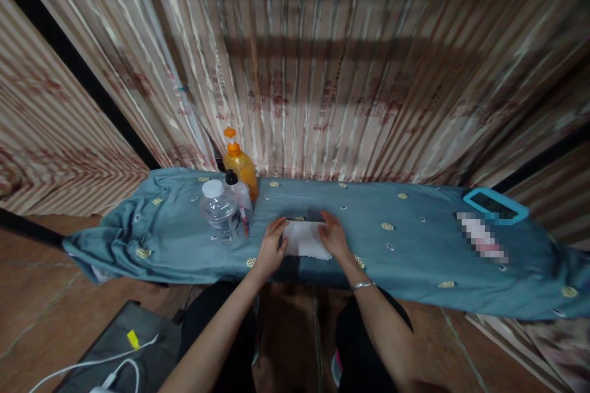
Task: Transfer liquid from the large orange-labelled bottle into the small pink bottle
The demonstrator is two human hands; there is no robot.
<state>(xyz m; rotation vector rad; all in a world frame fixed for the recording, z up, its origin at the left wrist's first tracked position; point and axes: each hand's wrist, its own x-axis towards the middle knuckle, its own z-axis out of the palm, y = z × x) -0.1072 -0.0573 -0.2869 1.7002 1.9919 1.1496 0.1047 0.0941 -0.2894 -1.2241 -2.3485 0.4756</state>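
Observation:
A small white sheet [305,241], paper or thin cloth, is in front of me at the near side of the covered table. Its lower edge looks slightly uneven. My left hand [271,247] has its fingers bent around the sheet's left edge, and the thumb lies near that side. On the opposite edge, my right hand [334,237] holds the sheet with curled fingers; a silver bracelet circles that wrist. The fingertips under the sheet are hidden. Left of my left hand stands a clear plastic bottle [222,215] with a white cap.
Behind the clear bottle are a black-topped bottle [240,193] and an orange pump bottle [244,169]. A blue-framed device [495,206] and a blurred-out item [482,238] lie far right on the teal cloth [415,258]. Striped curtains [322,73] hang behind. Lower left, a cable [99,362] crosses a dark surface.

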